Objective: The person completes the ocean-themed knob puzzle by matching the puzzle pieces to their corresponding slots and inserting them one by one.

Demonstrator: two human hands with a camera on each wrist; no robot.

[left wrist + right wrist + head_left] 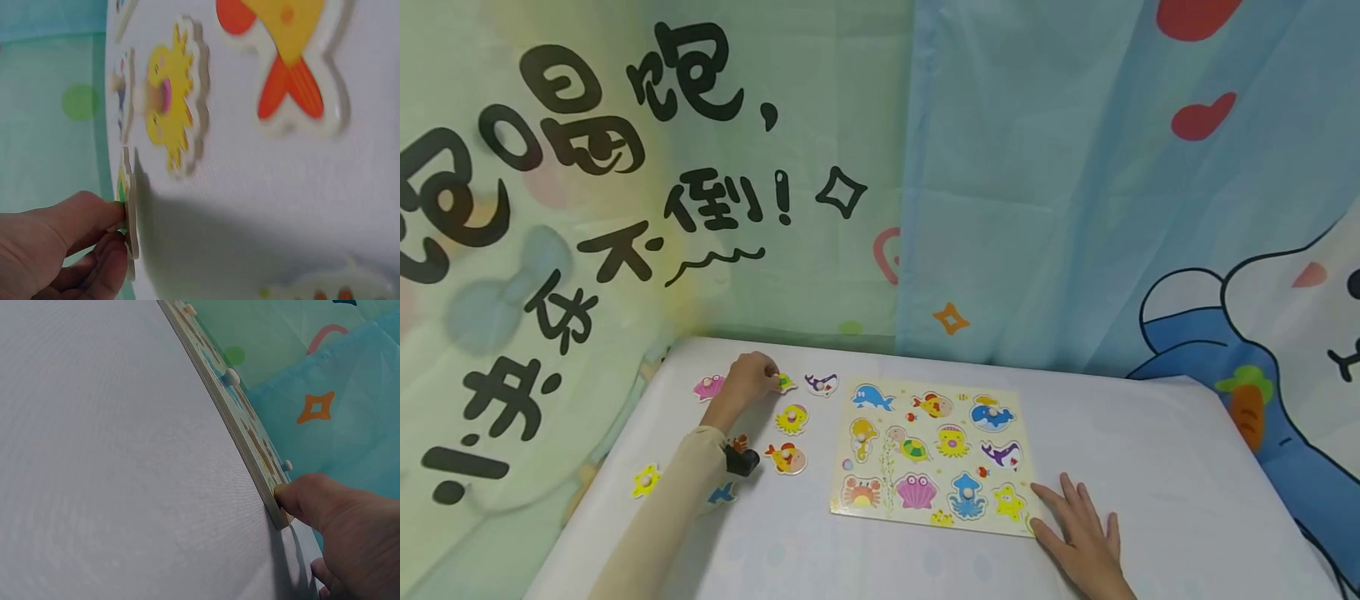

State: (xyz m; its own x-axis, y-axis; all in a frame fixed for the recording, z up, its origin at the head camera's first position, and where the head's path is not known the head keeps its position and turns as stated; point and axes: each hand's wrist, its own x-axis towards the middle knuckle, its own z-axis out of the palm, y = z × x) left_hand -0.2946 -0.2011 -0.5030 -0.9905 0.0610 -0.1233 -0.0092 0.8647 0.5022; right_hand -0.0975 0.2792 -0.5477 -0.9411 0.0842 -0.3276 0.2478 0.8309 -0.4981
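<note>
With thumb and fingertips, my left hand (748,381) pinches a green turtle puzzle piece (786,382) near the back of the table; in the left wrist view the piece (130,219) shows edge-on, its knob mostly hidden by the fingers. A purple whale piece (822,383) and a yellow octopus piece (792,419) lie close by. My right hand (1086,533) has its fingers spread, the thumb pressing the near right corner of a wooden puzzle board (942,471). The knobbed seahorse (862,440), blue whale (992,414) and squid (967,497) sit in the board.
Loose on the white table (1150,433) are a fish piece (787,458), a pink shell piece (708,387), a yellow star piece (646,481) and a blue piece (722,494) partly behind the left sleeve. Printed curtains (1015,208) hang behind the table.
</note>
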